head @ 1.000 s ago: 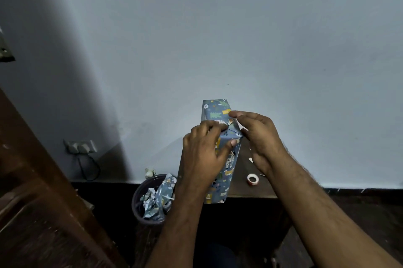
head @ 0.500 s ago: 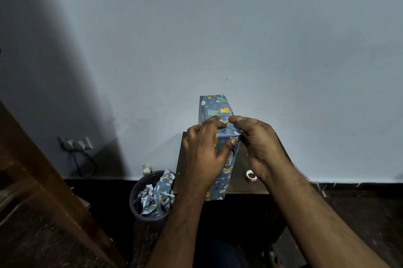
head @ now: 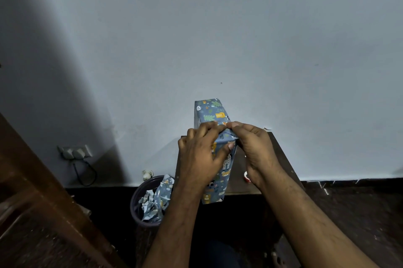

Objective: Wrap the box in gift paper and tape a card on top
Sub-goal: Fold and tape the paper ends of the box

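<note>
A person's two hands work a tall box (head: 214, 115), wrapped in blue animal-print gift paper, that stands on end on a small dark counter (head: 281, 158) against a pale wall. The left hand (head: 200, 158) wraps round the box's near face, fingers (head: 209, 127) curled over its upper edge and thumb pressed to the paper. The right hand (head: 254, 150) meets it from the other side, its fingers pinching the paper fold at the same edge. A tape roll (head: 247, 176) lies on the counter just beside the right wrist. Crumpled paper scraps (head: 156, 200) fill a dark bin (head: 136, 206) on the floor to the left.
</note>
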Action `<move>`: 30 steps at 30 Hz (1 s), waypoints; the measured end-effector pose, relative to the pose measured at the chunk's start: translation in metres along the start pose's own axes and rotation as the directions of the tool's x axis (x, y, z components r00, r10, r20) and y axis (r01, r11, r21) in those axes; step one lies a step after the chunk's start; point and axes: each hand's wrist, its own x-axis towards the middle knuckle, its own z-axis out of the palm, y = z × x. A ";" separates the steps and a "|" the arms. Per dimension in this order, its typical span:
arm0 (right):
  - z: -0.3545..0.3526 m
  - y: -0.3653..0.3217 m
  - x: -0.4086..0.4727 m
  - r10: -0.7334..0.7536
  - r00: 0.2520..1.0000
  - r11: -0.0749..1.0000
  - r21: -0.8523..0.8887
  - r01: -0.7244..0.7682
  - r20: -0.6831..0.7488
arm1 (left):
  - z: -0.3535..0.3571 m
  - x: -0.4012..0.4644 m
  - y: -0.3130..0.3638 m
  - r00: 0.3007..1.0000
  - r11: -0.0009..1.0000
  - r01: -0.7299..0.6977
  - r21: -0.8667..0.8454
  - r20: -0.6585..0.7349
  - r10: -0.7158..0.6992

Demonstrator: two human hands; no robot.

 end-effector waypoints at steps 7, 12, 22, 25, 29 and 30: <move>-0.010 0.017 0.006 -0.203 0.967 0.954 -0.253 0.160 -0.153 | -0.001 -0.001 0.003 1.000 1.000 -0.014 0.005 0.011 0.013; -0.019 0.016 0.004 -0.503 0.862 0.664 -0.614 0.426 0.055 | 0.000 -0.001 0.004 1.000 0.999 0.011 -0.042 0.010 -0.011; -0.025 0.001 0.008 -0.286 0.828 0.131 -0.836 0.533 0.483 | 0.000 -0.004 0.000 1.000 0.997 0.006 -0.075 -0.003 -0.007; -0.023 0.000 0.007 -0.244 0.839 0.023 -0.862 0.506 0.486 | 0.001 -0.004 -0.001 1.000 0.997 -0.001 -0.078 0.005 0.002; -0.021 0.003 0.008 -0.236 0.862 -0.076 -0.893 0.443 0.448 | 0.003 -0.004 0.004 1.000 0.996 -0.010 -0.087 0.004 0.011; -0.019 0.004 0.008 -0.247 0.862 -0.067 -0.895 0.441 0.443 | 0.003 -0.004 0.004 1.000 0.996 -0.006 -0.090 0.000 0.006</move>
